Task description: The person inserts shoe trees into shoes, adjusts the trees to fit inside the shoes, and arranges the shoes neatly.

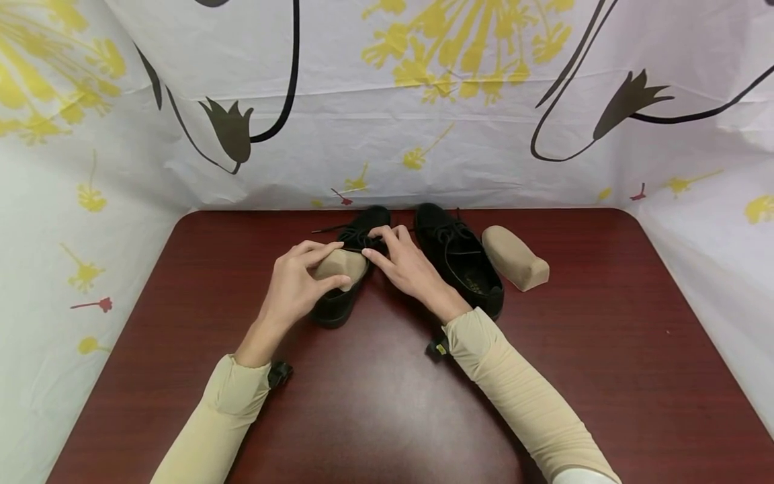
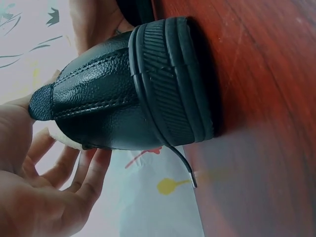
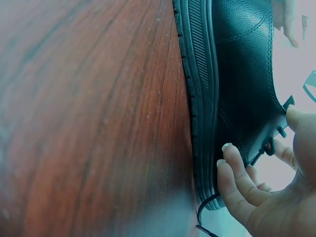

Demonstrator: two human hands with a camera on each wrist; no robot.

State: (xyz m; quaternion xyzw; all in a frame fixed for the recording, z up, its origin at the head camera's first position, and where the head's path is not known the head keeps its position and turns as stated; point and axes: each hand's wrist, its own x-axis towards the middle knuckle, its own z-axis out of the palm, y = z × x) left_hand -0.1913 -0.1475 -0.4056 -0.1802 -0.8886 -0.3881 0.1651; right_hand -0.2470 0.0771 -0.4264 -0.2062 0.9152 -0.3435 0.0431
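Note:
A black lace-up shoe (image 1: 331, 313) stands on the table with its toe away from me. My left hand (image 1: 294, 281) grips a beige shoe insert (image 1: 331, 264), thumb on the near side and fingers over the far side. The insert's front part is hidden inside the shoe's opening. My right hand (image 1: 406, 264) pinches the shoe at the tongue. In the right wrist view its thumb (image 3: 295, 117) lies at the tongue's top edge, the fingers along the laces and side. The shoe's heel (image 2: 91, 94) faces the left wrist camera.
A second black shoe (image 1: 450, 252) stands just right of my right hand, its laces tied and its inner sole showing. Beside it lies another beige shoe insert (image 1: 514, 257). The dark red table (image 1: 375, 403) ends at a white patterned cloth (image 1: 338, 161) behind the shoes.

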